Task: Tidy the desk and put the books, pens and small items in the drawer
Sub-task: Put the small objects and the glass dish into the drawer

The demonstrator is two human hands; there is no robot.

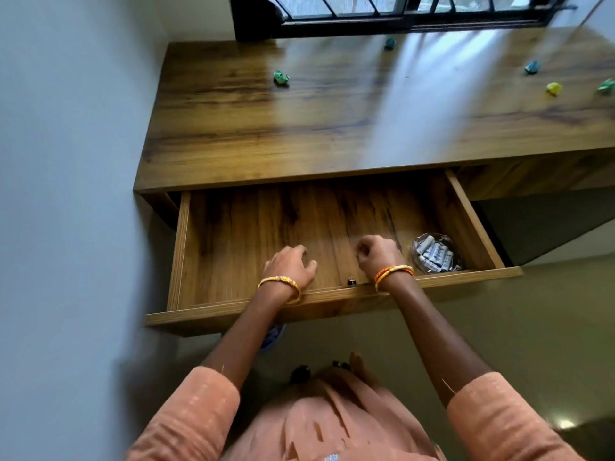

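The drawer is standing pulled well out from under the front edge of the desk, and the person is leaning over it with both arms reaching inside. The left hand is hovering low over the drawer floor near its front wall, fingers loosely curled and holding nothing that I can see. The right hand is sitting just beside it, knuckles up and fingers curled tight into a fist; whether anything is inside that fist I cannot tell. In the drawer's front right corner a clear bag of small white pieces is lying against the front wall, just to the right of the right wrist. Up on the desk, several crumpled paper balls are lying scattered: a green one toward the back left, a teal one close to the back edge, and a blue one, a yellow one and another green one clustered toward the right side.
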